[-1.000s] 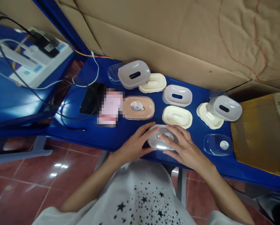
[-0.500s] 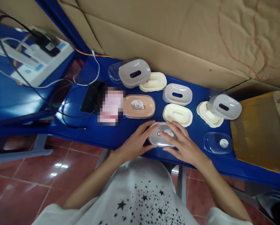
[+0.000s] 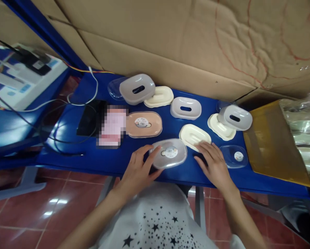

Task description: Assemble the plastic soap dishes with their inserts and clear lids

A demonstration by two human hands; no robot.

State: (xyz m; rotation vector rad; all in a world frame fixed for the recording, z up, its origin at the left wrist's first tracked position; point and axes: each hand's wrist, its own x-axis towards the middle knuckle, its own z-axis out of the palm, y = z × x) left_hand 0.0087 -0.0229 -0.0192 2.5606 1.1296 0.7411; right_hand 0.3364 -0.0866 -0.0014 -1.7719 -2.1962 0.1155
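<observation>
My left hand (image 3: 140,166) grips the left end of a grey lidded soap dish (image 3: 167,159) near the bench's front edge. A clear lid with a round sticker covers this dish. My right hand (image 3: 213,164) has its fingers over the right end of a cream oval insert (image 3: 192,135), which lies slightly turned. The thumb is apart from the other fingers, close to the insert's front edge. Behind the insert sits a grey slotted dish body (image 3: 193,112). To the left lies a pink-beige lidded soap dish (image 3: 155,129), also with a sticker.
A clear lid (image 3: 226,159) lies right of my right hand, beside a cardboard box (image 3: 271,148) of wrapped pieces. More grey bodies (image 3: 241,126), cream inserts (image 3: 164,91) and lids stand along the back. A dark device (image 3: 86,121), cables and a power strip (image 3: 48,71) are at left.
My right hand has left the lidded dish and moved right to the cream insert, which has shifted right and turned a little. My left hand stays on the dish. The view has swung right.
</observation>
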